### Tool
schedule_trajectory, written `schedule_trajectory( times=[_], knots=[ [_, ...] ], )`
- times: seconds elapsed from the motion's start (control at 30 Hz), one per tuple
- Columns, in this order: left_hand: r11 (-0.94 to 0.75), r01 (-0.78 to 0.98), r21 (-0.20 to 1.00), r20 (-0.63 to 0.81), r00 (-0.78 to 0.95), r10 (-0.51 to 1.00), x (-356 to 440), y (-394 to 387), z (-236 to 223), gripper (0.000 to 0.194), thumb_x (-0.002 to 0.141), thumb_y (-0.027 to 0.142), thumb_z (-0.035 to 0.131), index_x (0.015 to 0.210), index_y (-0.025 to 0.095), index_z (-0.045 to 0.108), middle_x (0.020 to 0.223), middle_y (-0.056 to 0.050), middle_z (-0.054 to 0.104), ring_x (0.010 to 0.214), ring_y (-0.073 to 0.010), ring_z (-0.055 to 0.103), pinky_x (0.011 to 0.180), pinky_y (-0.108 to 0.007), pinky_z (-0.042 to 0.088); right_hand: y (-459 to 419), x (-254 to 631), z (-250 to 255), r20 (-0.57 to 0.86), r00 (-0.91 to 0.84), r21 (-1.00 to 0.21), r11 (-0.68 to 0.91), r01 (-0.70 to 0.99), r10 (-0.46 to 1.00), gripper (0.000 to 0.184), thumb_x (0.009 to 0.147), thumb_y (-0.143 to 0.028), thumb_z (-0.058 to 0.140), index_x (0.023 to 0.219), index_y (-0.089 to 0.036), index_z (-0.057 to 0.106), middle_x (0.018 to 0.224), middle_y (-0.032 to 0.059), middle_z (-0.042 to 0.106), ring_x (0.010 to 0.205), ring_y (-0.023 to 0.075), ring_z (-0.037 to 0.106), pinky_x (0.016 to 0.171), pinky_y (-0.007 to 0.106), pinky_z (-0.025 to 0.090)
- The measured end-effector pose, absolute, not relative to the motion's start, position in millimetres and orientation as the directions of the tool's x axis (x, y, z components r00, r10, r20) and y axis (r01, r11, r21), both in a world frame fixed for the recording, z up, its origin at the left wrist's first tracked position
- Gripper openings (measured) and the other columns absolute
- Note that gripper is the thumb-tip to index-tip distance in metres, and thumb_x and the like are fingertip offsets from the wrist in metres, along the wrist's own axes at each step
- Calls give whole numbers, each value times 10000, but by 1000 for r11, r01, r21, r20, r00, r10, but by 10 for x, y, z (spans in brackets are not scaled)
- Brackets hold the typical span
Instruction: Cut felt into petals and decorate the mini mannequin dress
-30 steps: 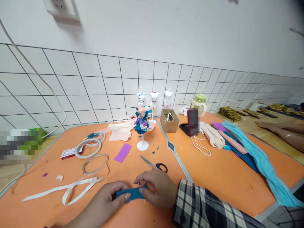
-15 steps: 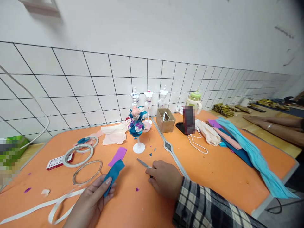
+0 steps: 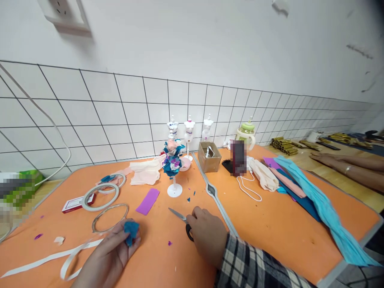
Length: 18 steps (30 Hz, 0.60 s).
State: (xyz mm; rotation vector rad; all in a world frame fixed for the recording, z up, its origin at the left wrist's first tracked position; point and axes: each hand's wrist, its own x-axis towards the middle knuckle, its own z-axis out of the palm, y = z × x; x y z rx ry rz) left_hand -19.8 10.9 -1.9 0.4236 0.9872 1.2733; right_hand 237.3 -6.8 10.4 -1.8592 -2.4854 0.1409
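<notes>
Your left hand [image 3: 112, 248] had the teal piece [image 3: 131, 232] laid out long and slanting half a second ago; now it shows as a shorter, bunched shape at the fingertips. Your right hand [image 3: 208, 236], already at the scissors [image 3: 177, 213] then, has them angled a little differently, tips still pointing far and left.

The teal piece sits above the near left part of the orange table [image 3: 162, 264], nearer you than the purple strip [image 3: 148, 201]. You have it pinched between left thumb and fingers, the hand closed only lightly and palm partly up. It looks thin, soft and almost weightless, so expect it to flop, crease and perhaps tear if pulled; take it by an edge, with light pressure.

Your right fingers are curled narrow over the black handle, one loop showing beside them; whether a finger is through a loop you cannot tell. The scissors should feel stiff and heavier than the piece, best held by the loops, away from the blades.
</notes>
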Motion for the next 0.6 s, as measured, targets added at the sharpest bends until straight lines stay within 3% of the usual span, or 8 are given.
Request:
schedule_trajectory(
  times=[0.07,0.13,0.23,0.4,0.5,0.6],
  knots=[
    [301,-636,711,-425,-48,904,-213,142,-25,130,756,37,628,788,153,678,775,-39,690,664,-164,666,640,-324,634,-86,2340,124,6,-262,-89,261,961,965,233,860,-188,557,1088,-230,584,1106,83,586,941,242,595,602,288,466],
    [317,-657,684,-470,-65,880,-217,156,-16,160,806,31,561,788,147,671,772,-51,691,672,-169,680,632,-322,635,-91,2332,132,57,-224,-69,227,971,973,316,898,-191,512,1207,-249,542,1127,99,579,986,250,585,611,284,471],
    [321,-659,680,-482,-71,873,-209,147,5,206,837,15,508,795,137,669,778,-66,697,676,-170,692,626,-312,635,-90,2365,141,2,-208,-42,208,977,978,405,909,-248,528,1311,-236,482,1072,110,598,970,263,600,630,303,494],
    [334,-625,706,-463,-50,885,-200,151,-3,253,841,-26,486,830,143,675,761,-62,702,656,-154,698,627,-299,636,-107,2391,192,-96,-379,-43,377,925,920,355,914,-192,479,1266,-216,509,1077,105,599,861,242,650,589,304,507],
    [324,-606,727,-447,-58,893,-205,174,-21,245,852,-18,501,853,149,679,770,-51,709,646,-146,700,629,-307,641,-128,2344,190,-82,-359,-19,359,933,930,327,929,-142,407,1237,-152,514,1046,126,603,803,227,661,551,290,493],
    [304,-612,731,-436,-75,897,-205,182,-23,241,878,5,492,858,150,682,786,-50,718,651,-147,706,639,-313,645,-144,2301,177,-57,-320,-27,319,947,946,250,918,-135,404,1118,-175,550,1019,108,605,777,222,664,535,275,469]
  ],
)
